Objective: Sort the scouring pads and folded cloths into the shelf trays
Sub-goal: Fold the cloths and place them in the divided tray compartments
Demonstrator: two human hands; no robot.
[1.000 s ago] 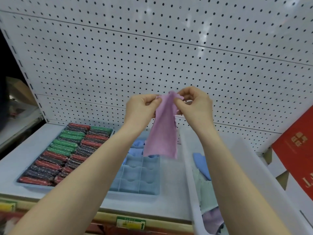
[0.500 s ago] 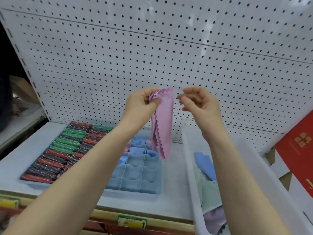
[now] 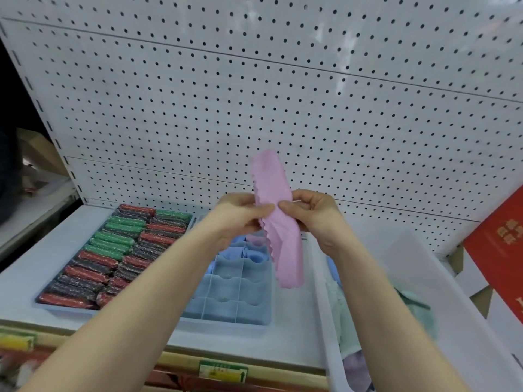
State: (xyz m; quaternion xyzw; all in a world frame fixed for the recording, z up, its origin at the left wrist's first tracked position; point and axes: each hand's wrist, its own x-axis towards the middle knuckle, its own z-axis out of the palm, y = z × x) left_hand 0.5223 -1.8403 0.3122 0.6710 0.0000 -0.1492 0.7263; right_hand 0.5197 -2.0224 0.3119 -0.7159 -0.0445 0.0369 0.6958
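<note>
Both hands, left hand and right hand, pinch a folded pink cloth mid-length, above the blue divided tray on the shelf.

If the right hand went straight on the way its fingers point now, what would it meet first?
The right hand points leftward at the folded pink scallop-edged cloth it already pinches; just past that, probably the left hand, whose fingers grip the cloth's other side.

On the shelf I see the pad tray left, the divided tray middle, the bin right, pegboard behind.
</note>
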